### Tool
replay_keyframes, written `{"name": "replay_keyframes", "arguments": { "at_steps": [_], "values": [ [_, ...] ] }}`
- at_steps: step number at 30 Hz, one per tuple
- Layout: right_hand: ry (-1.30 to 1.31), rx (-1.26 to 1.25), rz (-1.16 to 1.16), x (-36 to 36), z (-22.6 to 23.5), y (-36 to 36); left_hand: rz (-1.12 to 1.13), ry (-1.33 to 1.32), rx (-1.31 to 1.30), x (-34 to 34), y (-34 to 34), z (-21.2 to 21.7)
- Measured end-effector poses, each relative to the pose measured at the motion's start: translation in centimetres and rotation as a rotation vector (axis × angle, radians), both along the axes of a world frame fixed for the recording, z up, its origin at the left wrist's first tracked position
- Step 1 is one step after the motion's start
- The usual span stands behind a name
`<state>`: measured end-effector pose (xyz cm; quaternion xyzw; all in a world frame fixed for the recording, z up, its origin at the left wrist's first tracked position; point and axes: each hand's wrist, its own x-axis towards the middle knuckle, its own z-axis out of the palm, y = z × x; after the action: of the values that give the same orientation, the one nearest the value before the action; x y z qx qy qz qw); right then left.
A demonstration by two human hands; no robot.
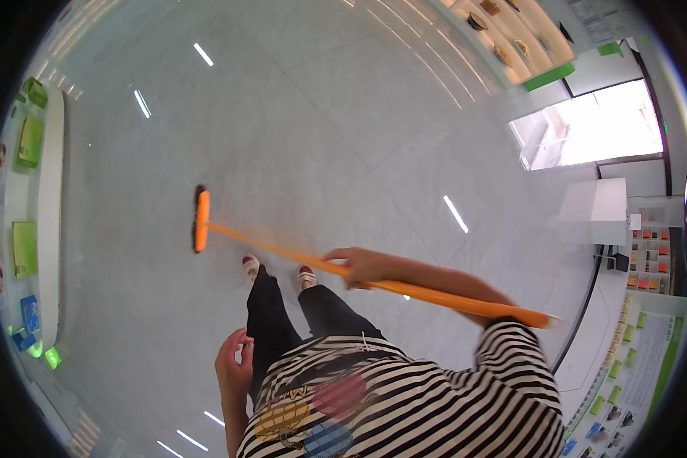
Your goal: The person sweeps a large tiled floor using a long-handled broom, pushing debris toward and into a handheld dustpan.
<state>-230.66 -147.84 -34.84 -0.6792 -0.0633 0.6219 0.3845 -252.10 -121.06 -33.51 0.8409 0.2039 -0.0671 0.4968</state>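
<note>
The right hand point(365, 267) is clenched round the orange handle point(298, 259) of a broom, about midway along its length, fingers point(342, 254) wrapped over the top. The handle runs on past that grip under the right forearm, and its far end sticks out beside the striped sleeve point(511, 347). The broom head point(201, 221), orange with dark bristles on its outer side, rests on the pale tiled floor point(320, 114) ahead and to the left of the two shoes point(278, 269). The left hand point(233, 365) hangs free beside the dark trousers point(271, 320), fingers loosely curled and grasping nothing.

A one-handed grip this far up gives reach but, by my judgement, little pressure at the bristles. Sweeping would likely go better with the free hand brought onto the upper end of the handle, so one hand steers and the other pushes. The head should stay flat on the floor, with its full width in contact rather than tipped onto one corner. Short overlapping strokes drawn toward the feet would probably keep dust together better than long swings. The floor is glossy and reflects the ceiling lights, so fine dirt is hard to make out; working in even lanes from the white shelf point(49, 198) along the left wall would help avoid missed strips.
</note>
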Motion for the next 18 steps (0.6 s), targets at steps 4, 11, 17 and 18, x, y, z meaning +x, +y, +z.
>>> {"name": "replay_keyframes", "arguments": {
  "at_steps": [4, 11, 17, 18],
  "values": [
    [-0.079, 0.181, 0.029, 0.9, -9.5, 11.7, -0.025, 0.081, 0.087, 1.2, 3.3, 0.4],
    [-0.056, -0.106, -0.014, 5.3, -3.2, 4.6, -0.103, 0.036, 0.182, 5.7, 10.6, -0.7],
    [-0.047, -0.616, -0.211, 5.9, 9.4, -4.0, -0.224, -0.041, 0.162, 13.4, 14.7, -1.8],
    [-0.076, -0.678, -0.209, 5.8, 10.5, -4.3, -0.236, -0.053, 0.156, 14.7, 15.0, -1.8]
  ]
}}
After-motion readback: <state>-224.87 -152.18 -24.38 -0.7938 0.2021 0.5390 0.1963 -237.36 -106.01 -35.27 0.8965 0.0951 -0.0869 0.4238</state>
